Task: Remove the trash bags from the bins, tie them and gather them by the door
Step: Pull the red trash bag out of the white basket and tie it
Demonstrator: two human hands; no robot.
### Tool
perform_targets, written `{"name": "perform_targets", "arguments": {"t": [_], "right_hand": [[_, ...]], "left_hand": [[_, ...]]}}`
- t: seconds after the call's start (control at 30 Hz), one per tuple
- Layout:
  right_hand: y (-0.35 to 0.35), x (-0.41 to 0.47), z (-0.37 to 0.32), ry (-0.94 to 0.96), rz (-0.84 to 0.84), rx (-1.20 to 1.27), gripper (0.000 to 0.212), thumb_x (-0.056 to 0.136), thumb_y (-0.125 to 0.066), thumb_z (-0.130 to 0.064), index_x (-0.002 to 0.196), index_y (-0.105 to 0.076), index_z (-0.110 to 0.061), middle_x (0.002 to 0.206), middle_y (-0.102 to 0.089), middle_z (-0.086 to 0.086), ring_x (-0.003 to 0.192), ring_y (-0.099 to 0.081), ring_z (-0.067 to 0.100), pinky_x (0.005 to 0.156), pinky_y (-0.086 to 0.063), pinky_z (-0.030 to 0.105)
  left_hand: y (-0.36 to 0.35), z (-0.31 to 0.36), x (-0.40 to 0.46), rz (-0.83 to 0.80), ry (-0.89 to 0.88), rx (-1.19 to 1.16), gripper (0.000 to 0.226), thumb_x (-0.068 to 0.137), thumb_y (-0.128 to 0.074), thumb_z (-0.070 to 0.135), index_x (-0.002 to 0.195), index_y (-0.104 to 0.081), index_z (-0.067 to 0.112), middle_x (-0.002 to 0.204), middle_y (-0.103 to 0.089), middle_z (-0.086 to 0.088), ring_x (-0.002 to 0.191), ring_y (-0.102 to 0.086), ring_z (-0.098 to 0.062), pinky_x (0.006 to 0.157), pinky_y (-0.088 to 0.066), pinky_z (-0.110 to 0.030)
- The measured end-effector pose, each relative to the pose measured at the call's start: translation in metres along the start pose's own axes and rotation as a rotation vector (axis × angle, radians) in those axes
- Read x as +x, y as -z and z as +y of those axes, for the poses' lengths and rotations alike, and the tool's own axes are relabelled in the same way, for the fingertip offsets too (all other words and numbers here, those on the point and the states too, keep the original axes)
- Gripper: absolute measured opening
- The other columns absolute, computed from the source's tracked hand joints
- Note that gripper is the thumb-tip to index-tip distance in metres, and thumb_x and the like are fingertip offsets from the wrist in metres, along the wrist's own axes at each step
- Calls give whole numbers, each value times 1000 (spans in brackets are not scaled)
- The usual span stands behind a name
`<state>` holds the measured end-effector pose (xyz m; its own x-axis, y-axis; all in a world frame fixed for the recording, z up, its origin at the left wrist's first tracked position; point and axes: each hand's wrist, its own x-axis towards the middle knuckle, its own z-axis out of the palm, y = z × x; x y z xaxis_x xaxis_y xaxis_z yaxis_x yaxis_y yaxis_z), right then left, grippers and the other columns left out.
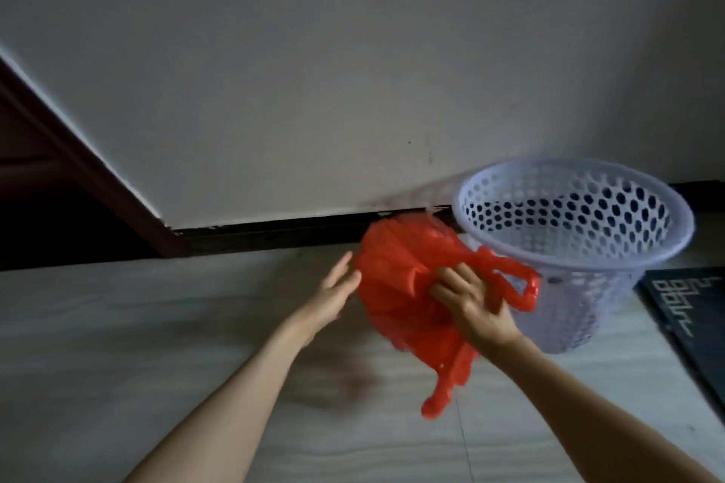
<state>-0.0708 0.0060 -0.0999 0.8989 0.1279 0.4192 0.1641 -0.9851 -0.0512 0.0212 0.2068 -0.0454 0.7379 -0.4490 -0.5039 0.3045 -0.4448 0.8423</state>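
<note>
Head view: one wide-angle picture looking down at two bare forearms reaching toward the middle of the frame; parts of it are motion-blurred.
Trash bag: a red bag of thin, crinkled, slightly see-through plastic, bunched into a loose lump at centre frame, held up in front of the floor and the dark baseboard.
Bag handles: one looped handle sticks out to the right of the gripping hand, across the front of the bin; another strip of red plastic hangs down toward the lower middle of the frame.
Bag contents: cannot tell.
Right hand: the right hand has its fingers curled into the bunched plastic, clutching the bag near its gathered neck.
Left hand: the left hand is flat with fingers straight and together, fingertips at the bag's left edge; whether they actually touch it is unclear.
Bin: a pale lilac plastic bin with round holes all over its wall, in the right of the frame just behind the bag, tilted so its mouth faces the camera; no liner shows inside.
Floor: light wood-grain floor across the lower half.
Wall: plain grey-white wall above the baseboard.
Door frame: dark brown door frame running diagonally at the left.
Dark panel: a black panel with pale markings at the right edge, beside the bin.
</note>
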Motion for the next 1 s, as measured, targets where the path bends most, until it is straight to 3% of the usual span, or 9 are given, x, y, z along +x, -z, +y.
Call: {"name": "perform_targets", "arguments": {"t": [0.2,0.27,0.43,0.63,0.73,0.8,0.9,0.97,1.0], "right_hand": [[1,-33,18,-140,-165,41,23,75,-42,-19,82,-64,-17,84,-64,3,78,-55,20,69,-47,29],[1,-26,3,-239,-230,241,26,79,-45,-11,100,-60,-15,98,-61,6,85,-58,23,71,-50,29],[-3,7,-29,-517,-527,594,71,78,-59,-6,140,-27,-15,136,-43,11,117,-50,30,91,-42,33],[0,51,-45,-742,-227,976,63,85,-52,0,141,-27,-10,136,-47,12,108,-52,14,88,-44,23],[-1,63,-45,-771,-111,1118,66,87,-45,4,144,-19,-16,145,-36,11,120,-41,8,88,-44,20],[1,64,-46,-753,-136,1114,70,88,-43,3,146,-12,-22,147,-33,12,129,-37,12,92,-44,23],[1,56,-41,-661,-288,780,74,86,-45,-8,146,-8,-32,146,-38,8,137,-33,19,111,-27,49],[0,47,-34,-586,-402,602,77,85,-47,-13,145,-5,-35,148,-35,3,140,-26,22,112,-19,54],[1,43,-30,-575,-448,598,81,84,-50,-11,145,-2,-37,151,-28,2,141,-20,25,112,-20,53]], "left_hand": [[-66,11,37,-125,-201,109,45,97,-39,10,141,-30,12,144,-37,-8,123,-41,-12,87,-41,-13],[-65,-1,49,-101,-227,205,42,95,-44,7,136,-39,9,142,-43,-11,124,-44,-14,92,-34,-12],[-34,-19,59,93,-180,189,37,93,-48,11,130,-45,10,138,-46,-16,119,-50,-25,100,-37,-29],[15,-5,42,-88,0,194,71,86,-47,53,145,-15,31,154,-19,-4,140,-24,-19,109,-22,-34],[19,-5,37,-168,112,290,88,84,-52,52,147,5,29,154,-20,-1,140,-24,-18,108,-25,-36],[12,-12,33,-259,111,388,89,82,-56,53,148,-3,23,149,-32,0,135,-35,-17,108,-31,-30],[-12,-18,20,-407,108,597,74,84,-51,55,144,-24,21,149,-32,2,134,-36,-17,97,-38,-20],[-29,-22,17,-355,91,687,73,89,-50,45,147,-13,20,151,-28,0,134,-35,-24,85,-43,-22],[-37,-26,20,-295,85,702,85,87,-56,42,147,-1,20,154,-18,-3,136,-32,-30,95,-43,-29]]}}
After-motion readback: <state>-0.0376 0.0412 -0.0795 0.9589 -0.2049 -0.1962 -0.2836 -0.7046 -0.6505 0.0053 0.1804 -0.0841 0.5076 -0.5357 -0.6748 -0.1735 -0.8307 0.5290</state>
